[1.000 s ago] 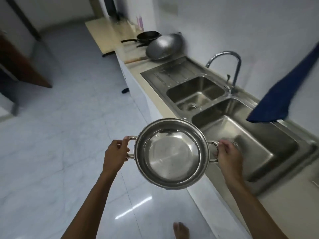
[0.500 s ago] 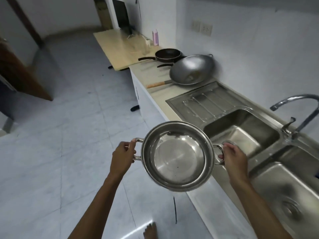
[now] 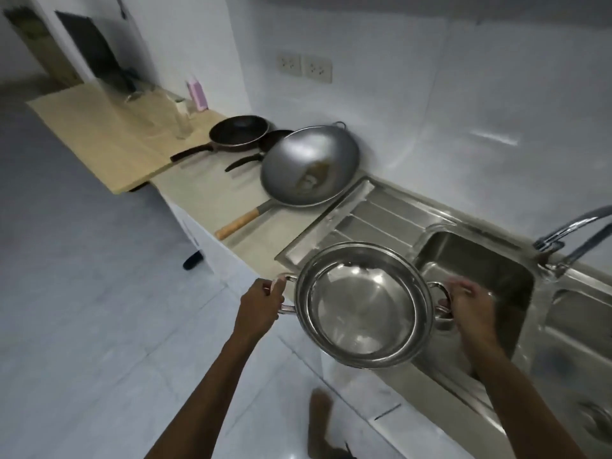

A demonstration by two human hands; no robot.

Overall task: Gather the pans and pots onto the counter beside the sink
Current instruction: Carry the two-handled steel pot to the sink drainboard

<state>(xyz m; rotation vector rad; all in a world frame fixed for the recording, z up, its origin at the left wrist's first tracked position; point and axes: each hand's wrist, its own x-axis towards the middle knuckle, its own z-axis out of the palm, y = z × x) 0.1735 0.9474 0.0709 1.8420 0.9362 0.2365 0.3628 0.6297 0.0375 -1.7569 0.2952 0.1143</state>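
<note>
Pot (image 3: 362, 304) held level; both hands' fingers (image 3: 463, 288) grip its handles.

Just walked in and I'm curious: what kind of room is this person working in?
Most likely a home kitchen. A stainless steel double sink with a curved chrome tap is set into the counter, and a large grey wok with a wooden handle sits beside dark frying pans.

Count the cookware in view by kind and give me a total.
Steel pot, held by the left hand and right hand: 1
Wok on the counter: 1
Dark frying pans, large and small: 2
Total: 4
</note>
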